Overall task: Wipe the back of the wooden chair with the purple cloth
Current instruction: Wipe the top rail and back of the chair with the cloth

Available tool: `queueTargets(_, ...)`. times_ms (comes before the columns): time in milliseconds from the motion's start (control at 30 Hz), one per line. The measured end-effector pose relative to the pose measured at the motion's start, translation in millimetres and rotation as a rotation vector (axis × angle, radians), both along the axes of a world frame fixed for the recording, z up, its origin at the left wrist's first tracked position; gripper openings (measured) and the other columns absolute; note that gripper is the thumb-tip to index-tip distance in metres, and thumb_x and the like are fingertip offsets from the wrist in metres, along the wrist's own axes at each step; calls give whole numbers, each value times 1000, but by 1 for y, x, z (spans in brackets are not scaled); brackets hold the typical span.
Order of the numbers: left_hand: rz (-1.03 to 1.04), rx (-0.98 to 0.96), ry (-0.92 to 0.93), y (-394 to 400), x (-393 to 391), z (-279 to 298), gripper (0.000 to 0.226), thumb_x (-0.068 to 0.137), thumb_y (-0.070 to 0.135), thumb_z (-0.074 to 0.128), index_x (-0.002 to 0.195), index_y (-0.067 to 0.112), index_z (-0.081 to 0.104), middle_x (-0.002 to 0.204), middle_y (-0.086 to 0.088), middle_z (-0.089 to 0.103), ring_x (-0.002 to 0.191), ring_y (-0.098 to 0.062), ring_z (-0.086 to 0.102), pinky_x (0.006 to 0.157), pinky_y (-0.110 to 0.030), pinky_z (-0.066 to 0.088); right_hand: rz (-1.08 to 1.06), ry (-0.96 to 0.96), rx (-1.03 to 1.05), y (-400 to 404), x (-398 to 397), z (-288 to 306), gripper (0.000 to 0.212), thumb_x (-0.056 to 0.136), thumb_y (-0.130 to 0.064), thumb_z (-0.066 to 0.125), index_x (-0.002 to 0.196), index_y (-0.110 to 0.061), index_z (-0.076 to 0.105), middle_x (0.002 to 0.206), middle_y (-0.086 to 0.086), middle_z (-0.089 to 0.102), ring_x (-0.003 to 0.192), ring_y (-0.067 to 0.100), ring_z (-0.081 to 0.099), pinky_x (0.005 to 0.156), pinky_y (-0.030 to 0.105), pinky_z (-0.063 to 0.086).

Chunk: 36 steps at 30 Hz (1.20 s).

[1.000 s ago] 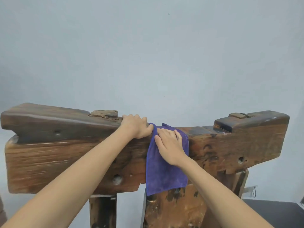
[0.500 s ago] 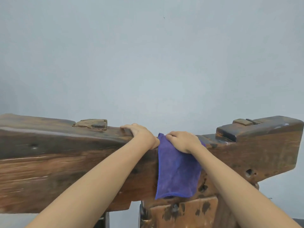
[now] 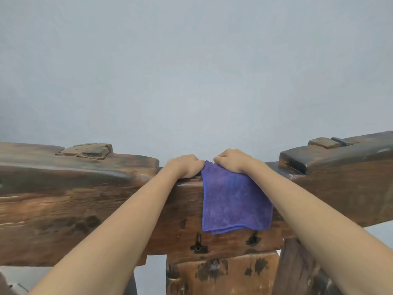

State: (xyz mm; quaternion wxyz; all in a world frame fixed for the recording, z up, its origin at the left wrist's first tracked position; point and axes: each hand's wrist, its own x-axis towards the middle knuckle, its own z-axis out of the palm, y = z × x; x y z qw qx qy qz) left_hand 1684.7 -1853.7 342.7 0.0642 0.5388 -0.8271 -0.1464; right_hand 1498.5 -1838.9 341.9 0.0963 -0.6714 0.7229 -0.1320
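A plain pale grey-blue wall (image 3: 191, 71) fills the upper view, marked by a couple of tiny dark specks.

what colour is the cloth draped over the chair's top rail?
The cloth is purple-blue, plain with no pattern; the head view shows it.

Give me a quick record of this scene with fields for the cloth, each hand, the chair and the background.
cloth: purple cloth, folded, draped over the top edge of the chair back, hanging down the near face
left hand: fingers curled over the top edge, beside the cloth
right hand: on the top of the cloth, fingers curled over the edge
chair: dark wooden chair back, worn, with raised ends
background: plain pale wall
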Motion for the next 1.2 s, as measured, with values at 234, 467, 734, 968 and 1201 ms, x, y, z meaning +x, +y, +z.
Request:
queueTargets(234,12,-73,123,-7,3,-5,40,95,37,45,62,18,53,81,-5,64,82,-28,60,91,-41,48,-96,89,43,44,-63,8,44,100,-47,28,103,-23,65,127,8,63,110,29,57,101,47,44)
queueTargets(467,34,-86,143,-9,3,-5,38,89,38,47,57,18,53,74,-4,62,75,-28,57,90,-43,48,-128,166,-43,75,-77,-1,53,101,-45,19,137,-30,54,145,-1,55,129,28,50,101,44,40)
queueTargets(734,42,-147,144,-2,1,-6,36,93,30,45,61,15,47,72,-8,59,72,-27,54,73,-38,43,-192,291,-586,106,-72,-47,55,99,-47,21,118,-30,69,122,-5,71,128,20,56,97,43,43)
queueTargets(968,52,-299,163,10,-2,-6,32,87,26,43,59,11,43,60,-8,50,66,-31,50,57,-33,33,-364,84,-954,118,-25,-107,45,106,-37,33,136,-15,58,148,16,50,144,35,36,118,53,27)
queueTargets(1201,243,-315,103,15,-3,-8,36,97,32,38,104,7,63,120,-21,64,108,-37,59,80,-39,41,-473,-225,-1028,103,70,-150,53,108,-24,30,160,-13,27,167,24,9,156,39,5,124,55,13)
